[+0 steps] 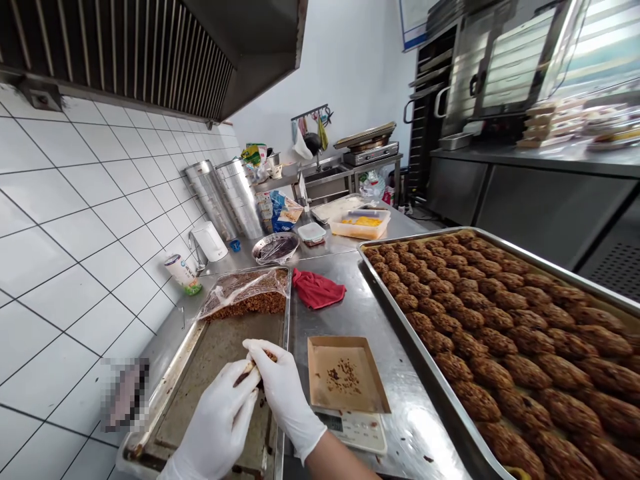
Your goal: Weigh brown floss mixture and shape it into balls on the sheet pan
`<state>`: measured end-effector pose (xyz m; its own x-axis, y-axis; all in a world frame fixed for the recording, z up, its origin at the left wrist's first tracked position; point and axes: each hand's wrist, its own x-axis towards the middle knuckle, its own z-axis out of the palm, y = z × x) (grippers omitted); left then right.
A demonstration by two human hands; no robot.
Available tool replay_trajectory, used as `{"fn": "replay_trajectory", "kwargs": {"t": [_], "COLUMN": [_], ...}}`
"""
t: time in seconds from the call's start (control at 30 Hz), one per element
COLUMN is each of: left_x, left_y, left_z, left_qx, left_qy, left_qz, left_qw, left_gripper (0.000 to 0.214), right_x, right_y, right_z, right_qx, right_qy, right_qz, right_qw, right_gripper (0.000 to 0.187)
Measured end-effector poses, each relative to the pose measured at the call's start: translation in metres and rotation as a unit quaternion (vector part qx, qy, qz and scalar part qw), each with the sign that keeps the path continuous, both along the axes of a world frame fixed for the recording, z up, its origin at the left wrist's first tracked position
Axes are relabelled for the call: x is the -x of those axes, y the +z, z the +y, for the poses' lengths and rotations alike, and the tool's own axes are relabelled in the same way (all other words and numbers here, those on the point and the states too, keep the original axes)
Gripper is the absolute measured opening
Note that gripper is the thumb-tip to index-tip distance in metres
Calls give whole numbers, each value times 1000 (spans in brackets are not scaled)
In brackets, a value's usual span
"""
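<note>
White gloves cover both of my hands, which meet over the near tray (210, 380). Between them is a small piece of pale dough with brown filling (243, 377), mostly hidden by the fingers. My left hand (220, 413) is closed around it from the left and below. The fingers of my right hand (281, 381) pinch it from the right and above. At the tray's far end lies a heap of brown crumbly filling (255, 303), partly under clear plastic film (235, 293). To the right, a cardboard tray (323, 393) with brown crumbs sits on a white digital scale (363, 430).
A large tray of browned oblong rolls (495, 340) fills the right side. Beyond the near tray are a red cloth (319, 289), a film-covered bowl (276, 248), a plastic tub (361, 227) and a can (183, 273). A range hood (150, 60) overhangs the left.
</note>
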<state>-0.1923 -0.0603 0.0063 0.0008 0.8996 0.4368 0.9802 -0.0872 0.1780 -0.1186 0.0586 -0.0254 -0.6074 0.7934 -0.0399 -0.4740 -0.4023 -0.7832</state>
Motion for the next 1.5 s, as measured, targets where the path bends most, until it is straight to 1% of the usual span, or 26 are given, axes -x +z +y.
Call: {"fn": "replay_trajectory", "kwargs": {"t": [0.1,0.23,0.33,0.4,0.47,0.53,0.6,0.67,0.73,0.8,0.87,0.9,0.97,1.0,1.03,1.07,1.1,1.17,1.2,1.23,1.27,1.3,1.33,1.37,1.4,1.5], "left_x": [4,11,13,11,8,6,6,8,10,12,13,13,12,11,11,10,10,9,8,7,6,4,2,0,-2,-10], "left_y": [6,-2,-7,-6,-4,-1,-2,-5,-10,-14,-17,-18,-18,-17,-16,-15,-13,-9,-7,-5,-4,-2,-2,-2,-4,-17], "left_z": [-5,-8,-8,-8,-7,-5,-3,-1,2,6,8,9,8,7,6,5,4,2,1,1,2,2,3,4,4,5], "left_qx": [-21,-60,-70,-54,-31,-21,-27,-26,-24,-31,-39,-44,-49,-55,-63,-71,-79,-92,-92,-91,-91,-91,-88,-85,-85,-97], "left_qy": [-20,0,16,26,41,62,71,66,64,70,86,97,99,82,52,14,-24,-80,-96,-110,-120,-125,-126,-119,-103,-27], "left_qz": [-20,-11,-17,-50,-131,-259,-382,-470,-522,-542,-529,-519,-529,-558,-604,-657,-710,-788,-810,-823,-828,-828,-822,-809,-779,-622], "left_qw": [999,998,997,997,990,964,921,880,850,837,843,848,842,824,793,750,699,604,571,550,540,539,548,569,612,777], "left_gripper": [55,55,52,47,39,33,31,35,44,54,60,61,56,52,47,46,46,53,55,57,59,61,63,65,67,60], "right_x": [-3,-14,-24,-27,-27,-26,-27,-30,-34,-38,-38,-37,-34,-32,-30,-29,-28,-28,-29,-29,-30,-31,-31,-31,-31,-26], "right_y": [1,0,0,-1,-3,-3,-1,3,6,9,9,8,7,6,6,5,4,4,3,3,3,4,4,5,6,8], "right_z": [4,0,-7,-10,-11,-11,-11,-13,-15,-19,-22,-22,-22,-21,-19,-17,-15,-10,-7,-5,-4,-3,-3,-3,-4,-10], "right_qx": [21,61,63,40,27,37,55,55,31,-14,-56,-61,-20,16,53,86,113,151,175,209,247,286,320,347,364,364], "right_qy": [15,50,89,111,112,97,89,110,151,180,176,168,143,130,116,99,82,55,49,50,57,66,77,85,89,77], "right_qz": [0,23,46,56,56,52,60,75,77,54,24,17,32,48,65,78,87,89,96,107,123,140,157,170,179,188], "right_qw": [1000,997,993,992,992,993,993,990,985,982,982,984,989,990,990,988,986,983,979,971,959,946,931,918,910,909], "right_gripper": [28,36,37,35,29,25,26,29,34,30,24,22,23,24,25,26,25,22,20,20,21,22,25,29,33,34]}}
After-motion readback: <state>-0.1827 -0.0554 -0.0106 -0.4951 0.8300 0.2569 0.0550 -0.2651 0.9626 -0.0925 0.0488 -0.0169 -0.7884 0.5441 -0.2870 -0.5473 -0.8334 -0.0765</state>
